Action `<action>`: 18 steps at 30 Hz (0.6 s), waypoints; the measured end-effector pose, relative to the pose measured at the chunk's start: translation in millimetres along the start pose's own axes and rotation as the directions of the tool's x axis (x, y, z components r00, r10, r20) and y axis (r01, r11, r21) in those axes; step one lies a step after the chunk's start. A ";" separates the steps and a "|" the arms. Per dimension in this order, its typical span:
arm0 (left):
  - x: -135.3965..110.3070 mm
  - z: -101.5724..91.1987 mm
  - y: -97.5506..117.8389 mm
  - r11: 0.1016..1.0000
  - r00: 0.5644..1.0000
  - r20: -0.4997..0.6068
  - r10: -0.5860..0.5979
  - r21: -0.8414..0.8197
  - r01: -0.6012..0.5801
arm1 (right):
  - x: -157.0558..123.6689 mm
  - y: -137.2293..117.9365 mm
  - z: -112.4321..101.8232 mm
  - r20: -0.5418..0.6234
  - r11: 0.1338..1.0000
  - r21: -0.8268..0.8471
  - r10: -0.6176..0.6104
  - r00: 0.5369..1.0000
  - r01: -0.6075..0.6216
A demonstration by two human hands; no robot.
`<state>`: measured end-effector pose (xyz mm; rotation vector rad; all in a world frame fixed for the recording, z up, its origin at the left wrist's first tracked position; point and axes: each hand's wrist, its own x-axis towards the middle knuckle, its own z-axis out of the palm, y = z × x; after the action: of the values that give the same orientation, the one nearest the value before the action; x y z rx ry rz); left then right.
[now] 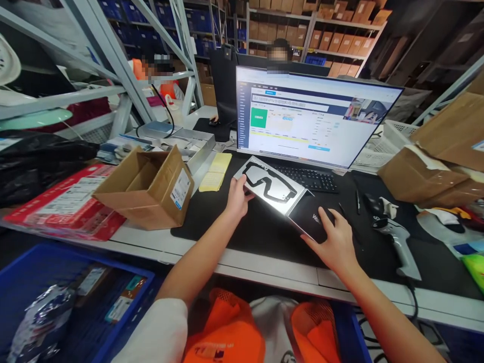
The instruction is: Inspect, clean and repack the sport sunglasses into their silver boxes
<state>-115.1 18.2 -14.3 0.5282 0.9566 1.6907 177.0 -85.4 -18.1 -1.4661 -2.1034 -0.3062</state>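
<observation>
We grasp a flat, oblong, glossy box (270, 184) at both ends, tilted above the smooth black desk mat (204, 212): our left hand (237, 198) pinches its left end, and our right hand (335, 237) clasps the black panel (308, 214) at its right end. The box's silver face throws back a bright glare; printed on it we see a thick black outline shaped like eyewear, with lettering along the far edge. The panel bears pale letters, partly hidden by our fingers. The box blocks our view of part of the keyboard (310, 179), and a lit monitor (313, 116) rises behind. To the left stand a pad of yellow paper (215, 172) and an open cardboard carton (151, 189); to the right lies a pale grey scanner (399, 247). Lower left, a blue plastic crate (124, 317) holds a crinkled, shiny bag (45, 322)
</observation>
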 end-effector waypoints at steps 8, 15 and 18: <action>-0.1 -4.6 12.7 0.987 0.988 -0.025 0.153 0.051 -0.152 | 4.8 -4.8 3.8 0.112 0.995 -0.094 -0.012 0.994 0.023; 1.2 -5.9 10.7 0.971 0.981 -0.031 0.191 0.150 -0.184 | 19.3 -23.9 9.0 0.189 0.995 -0.097 0.011 0.982 0.008; 0.8 -4.4 -1.0 0.976 0.994 0.000 0.106 0.194 -0.104 | 20.8 -13.8 8.5 0.176 0.999 -0.006 0.032 0.984 -0.031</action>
<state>-118.0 17.5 -17.7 0.7099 1.1253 1.7044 156.5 -70.1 -11.7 -1.5778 -2.2154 -0.1737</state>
